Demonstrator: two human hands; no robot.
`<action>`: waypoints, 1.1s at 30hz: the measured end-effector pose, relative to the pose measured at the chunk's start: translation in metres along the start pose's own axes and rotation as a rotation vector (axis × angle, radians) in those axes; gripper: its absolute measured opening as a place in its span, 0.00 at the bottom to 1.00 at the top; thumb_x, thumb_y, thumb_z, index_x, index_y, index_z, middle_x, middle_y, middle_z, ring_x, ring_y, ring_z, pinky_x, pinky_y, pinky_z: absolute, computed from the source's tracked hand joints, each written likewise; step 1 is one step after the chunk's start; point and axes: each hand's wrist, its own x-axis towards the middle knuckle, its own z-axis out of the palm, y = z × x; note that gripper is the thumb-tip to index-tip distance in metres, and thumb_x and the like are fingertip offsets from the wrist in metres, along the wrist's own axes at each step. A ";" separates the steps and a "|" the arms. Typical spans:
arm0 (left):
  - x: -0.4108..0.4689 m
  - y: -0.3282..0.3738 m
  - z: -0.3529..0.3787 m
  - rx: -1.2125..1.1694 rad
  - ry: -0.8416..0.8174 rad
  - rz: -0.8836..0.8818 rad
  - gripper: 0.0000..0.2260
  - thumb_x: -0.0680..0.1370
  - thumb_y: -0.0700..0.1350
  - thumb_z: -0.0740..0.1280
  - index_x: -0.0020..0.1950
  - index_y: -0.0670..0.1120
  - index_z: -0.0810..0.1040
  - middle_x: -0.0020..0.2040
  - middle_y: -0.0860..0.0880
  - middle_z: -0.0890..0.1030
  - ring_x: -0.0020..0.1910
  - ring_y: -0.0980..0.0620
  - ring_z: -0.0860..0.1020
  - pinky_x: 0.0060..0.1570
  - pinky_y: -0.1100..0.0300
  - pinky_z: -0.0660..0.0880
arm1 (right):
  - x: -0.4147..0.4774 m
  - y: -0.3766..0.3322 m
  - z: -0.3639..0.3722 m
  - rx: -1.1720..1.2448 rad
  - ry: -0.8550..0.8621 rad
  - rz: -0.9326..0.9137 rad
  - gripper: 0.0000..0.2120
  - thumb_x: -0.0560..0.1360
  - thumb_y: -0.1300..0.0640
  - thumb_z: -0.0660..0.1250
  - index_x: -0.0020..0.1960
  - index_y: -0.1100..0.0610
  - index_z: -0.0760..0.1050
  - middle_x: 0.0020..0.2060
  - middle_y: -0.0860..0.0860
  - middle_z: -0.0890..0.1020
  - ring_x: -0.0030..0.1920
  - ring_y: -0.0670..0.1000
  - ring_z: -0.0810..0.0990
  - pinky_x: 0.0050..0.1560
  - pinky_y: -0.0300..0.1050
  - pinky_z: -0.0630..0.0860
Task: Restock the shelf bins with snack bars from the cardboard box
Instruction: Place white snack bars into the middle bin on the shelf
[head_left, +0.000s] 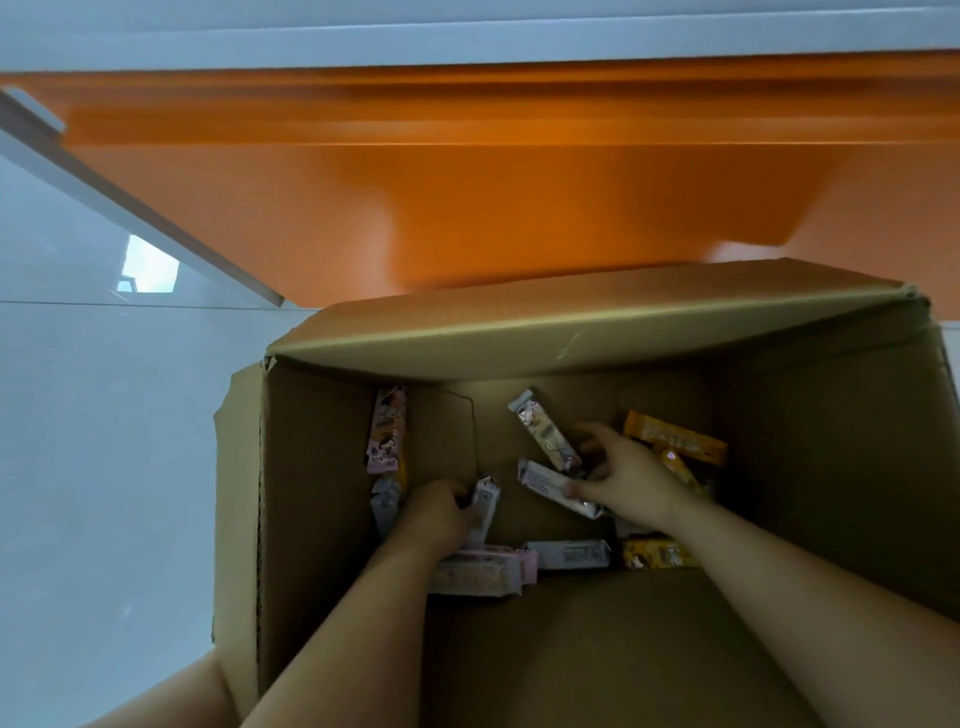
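Note:
An open cardboard box (332, 519) stands on the floor below me, with several wrapped snack bars on its bottom. Both my arms reach down into it. My left hand (436, 514) grips a white bar (485, 506) that stands on end. My right hand (623, 475) pinches two pale bars: one pointing up and left (543, 431), the other lying flat under my fingers (545, 483). Yellow bars (675, 441) lie behind my right hand. A pink bar (387, 431) leans against the left wall. More pale bars (569, 553) lie near the middle.
An orange shelf base or panel (519, 208) rises just beyond the box. Pale glossy floor (104, 441) stretches to the left. The box's far flap (571, 322) folds inward over the opening. My knee shows at the lower left.

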 end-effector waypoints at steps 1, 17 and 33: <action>-0.003 -0.001 -0.004 -0.044 -0.027 0.014 0.19 0.79 0.47 0.65 0.70 0.46 0.69 0.66 0.46 0.74 0.61 0.49 0.74 0.59 0.56 0.72 | -0.002 -0.001 -0.001 0.013 0.003 -0.023 0.37 0.70 0.57 0.74 0.74 0.51 0.60 0.66 0.50 0.72 0.55 0.47 0.77 0.47 0.35 0.72; -0.044 -0.017 -0.038 0.105 -0.239 0.125 0.19 0.75 0.43 0.71 0.65 0.49 0.73 0.60 0.51 0.76 0.58 0.53 0.74 0.56 0.59 0.74 | -0.010 -0.021 0.009 -0.107 -0.018 -0.095 0.22 0.71 0.56 0.73 0.64 0.54 0.73 0.52 0.49 0.78 0.48 0.46 0.76 0.49 0.40 0.74; -0.068 -0.013 -0.034 -0.439 0.258 -0.020 0.21 0.79 0.41 0.64 0.72 0.51 0.67 0.68 0.47 0.71 0.61 0.49 0.74 0.48 0.61 0.72 | -0.006 -0.062 0.049 -0.128 -0.288 -0.154 0.23 0.75 0.65 0.66 0.69 0.56 0.70 0.61 0.54 0.77 0.56 0.50 0.76 0.47 0.34 0.73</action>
